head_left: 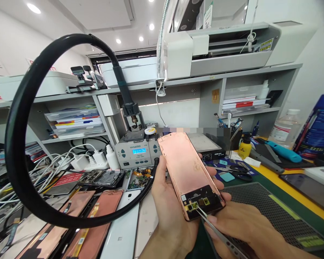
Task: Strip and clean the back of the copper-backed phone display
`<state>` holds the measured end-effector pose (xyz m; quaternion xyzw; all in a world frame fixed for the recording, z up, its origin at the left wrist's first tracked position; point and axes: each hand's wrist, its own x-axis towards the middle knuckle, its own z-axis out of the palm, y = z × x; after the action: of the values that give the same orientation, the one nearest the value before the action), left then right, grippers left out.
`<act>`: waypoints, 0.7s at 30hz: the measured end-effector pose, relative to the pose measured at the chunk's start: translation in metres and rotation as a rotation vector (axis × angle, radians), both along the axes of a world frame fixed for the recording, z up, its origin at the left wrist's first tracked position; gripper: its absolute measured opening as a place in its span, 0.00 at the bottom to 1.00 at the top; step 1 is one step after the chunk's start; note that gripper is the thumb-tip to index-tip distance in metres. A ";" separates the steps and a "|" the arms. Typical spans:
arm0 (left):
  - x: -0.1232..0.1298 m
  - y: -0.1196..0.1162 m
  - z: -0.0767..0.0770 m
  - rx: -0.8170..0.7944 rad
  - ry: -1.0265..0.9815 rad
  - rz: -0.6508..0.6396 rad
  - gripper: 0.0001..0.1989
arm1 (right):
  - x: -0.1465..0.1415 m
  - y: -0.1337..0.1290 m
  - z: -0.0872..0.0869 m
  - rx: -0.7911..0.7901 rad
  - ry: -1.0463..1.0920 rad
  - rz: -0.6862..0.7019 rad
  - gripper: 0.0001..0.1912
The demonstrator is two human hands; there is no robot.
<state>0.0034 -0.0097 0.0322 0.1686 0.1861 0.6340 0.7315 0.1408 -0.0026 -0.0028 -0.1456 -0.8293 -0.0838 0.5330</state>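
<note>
A phone screen panel [185,163] with a copper-pink back lies tilted in my left hand [164,208], its thumb along the left edge and its fingers curled round the right edge. Across the panel's lower end runs a black strip with small yellow-edged parts [206,201]. My right hand [240,223] is closed on metal tweezers [221,233], whose tips touch or hover just over a yellow-edged part at the lower left of that strip; contact is hard to tell.
A hot air station [137,151] stands behind, its thick black hose [13,144] looping across the left. Several phone panels [101,219] and a white phone [121,226] lie at left. At right are a perforated mat [251,205], scissors [234,169] and a yellow bottle [243,147].
</note>
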 end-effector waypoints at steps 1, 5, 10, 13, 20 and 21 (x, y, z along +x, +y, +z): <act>0.000 0.000 0.000 0.000 0.014 0.005 0.35 | 0.000 0.000 -0.002 -0.006 -0.003 -0.006 0.09; -0.002 0.002 0.000 0.011 0.101 0.045 0.37 | 0.000 0.000 -0.009 -0.047 0.041 0.014 0.12; -0.009 0.007 -0.003 0.152 0.183 0.154 0.35 | 0.005 0.011 -0.007 -0.078 0.161 -0.008 0.11; -0.014 0.010 -0.004 0.204 0.248 0.206 0.35 | 0.013 0.027 -0.002 -0.195 0.269 -0.131 0.07; -0.019 0.010 -0.003 0.275 0.379 0.187 0.34 | 0.026 0.065 0.024 -1.155 0.456 0.075 0.15; -0.020 0.010 -0.003 0.276 0.392 0.175 0.34 | 0.027 0.067 0.026 -1.221 0.460 0.137 0.17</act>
<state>-0.0164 0.0005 0.0295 0.3696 0.2500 0.6694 0.5940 0.1681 0.0639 0.0231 -0.3833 -0.6000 0.4694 0.5223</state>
